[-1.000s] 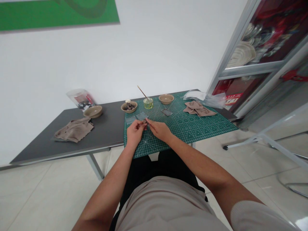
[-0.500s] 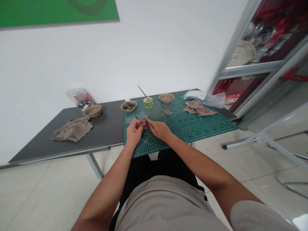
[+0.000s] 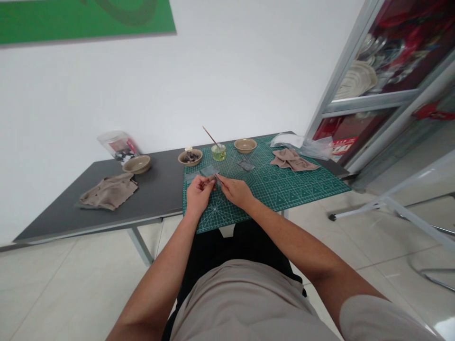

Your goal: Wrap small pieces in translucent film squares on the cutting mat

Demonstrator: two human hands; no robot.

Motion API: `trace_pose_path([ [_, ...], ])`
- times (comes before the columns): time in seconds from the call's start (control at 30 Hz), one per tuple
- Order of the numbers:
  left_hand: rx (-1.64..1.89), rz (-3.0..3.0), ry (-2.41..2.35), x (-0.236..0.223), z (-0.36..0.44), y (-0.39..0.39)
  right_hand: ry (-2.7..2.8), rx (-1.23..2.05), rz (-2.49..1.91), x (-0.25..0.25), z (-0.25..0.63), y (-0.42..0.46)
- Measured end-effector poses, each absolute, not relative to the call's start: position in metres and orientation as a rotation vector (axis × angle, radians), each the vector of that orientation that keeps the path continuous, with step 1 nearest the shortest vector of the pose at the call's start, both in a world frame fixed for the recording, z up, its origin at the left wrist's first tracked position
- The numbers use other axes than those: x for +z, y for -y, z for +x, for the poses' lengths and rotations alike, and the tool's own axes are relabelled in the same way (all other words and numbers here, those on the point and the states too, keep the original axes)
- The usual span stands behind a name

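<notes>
Head view: my left hand (image 3: 198,195) and right hand (image 3: 237,192) meet over the green cutting mat (image 3: 273,189).
Left grip: fingertips pinched on a small dark piece (image 3: 212,178).
Right grip: fingertips closed on that same piece.
Small dark piece: between both hands, mostly hidden by my fingers.
Grey patch (image 3: 210,170): flat, just beyond my fingertips.
Glass jar (image 3: 219,154): farther back, stick (image 3: 210,136) leaning inside.

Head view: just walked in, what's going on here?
A person's left hand and right hand meet at the fingertips over the green cutting mat, apparently pinching a small dark item too small to identify. Beyond them stand a bowl of dark pieces, a clear jar with a thin stick leaning in it, and another bowl. A crumpled brown cloth lies at right.
</notes>
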State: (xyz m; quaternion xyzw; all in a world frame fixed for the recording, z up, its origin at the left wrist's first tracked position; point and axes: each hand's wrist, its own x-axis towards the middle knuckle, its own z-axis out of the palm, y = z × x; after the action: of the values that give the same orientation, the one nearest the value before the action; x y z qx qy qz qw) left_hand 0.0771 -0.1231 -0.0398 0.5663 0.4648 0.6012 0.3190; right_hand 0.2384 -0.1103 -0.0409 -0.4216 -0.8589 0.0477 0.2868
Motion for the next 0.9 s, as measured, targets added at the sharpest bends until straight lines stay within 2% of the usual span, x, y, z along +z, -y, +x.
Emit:
trace_pose_path([
  [0.53,1.624,1.372,-1.129,-0.0438,0.0744,0.1181,2.355,0.123,-1.059,-0.0403,0.2365,0.1112],
  [0.67,1.705,1.446,-1.15,-0.0453,0.0726,0.1174,2.275,0.152,-1.098,-0.041,0.2369,0.1109],
  [0.9,1.644,1.405,-1.155,-0.044,0.0746,0.1164,1.934,0.354,-1.138,-0.0438,0.2423,0.1056],
])
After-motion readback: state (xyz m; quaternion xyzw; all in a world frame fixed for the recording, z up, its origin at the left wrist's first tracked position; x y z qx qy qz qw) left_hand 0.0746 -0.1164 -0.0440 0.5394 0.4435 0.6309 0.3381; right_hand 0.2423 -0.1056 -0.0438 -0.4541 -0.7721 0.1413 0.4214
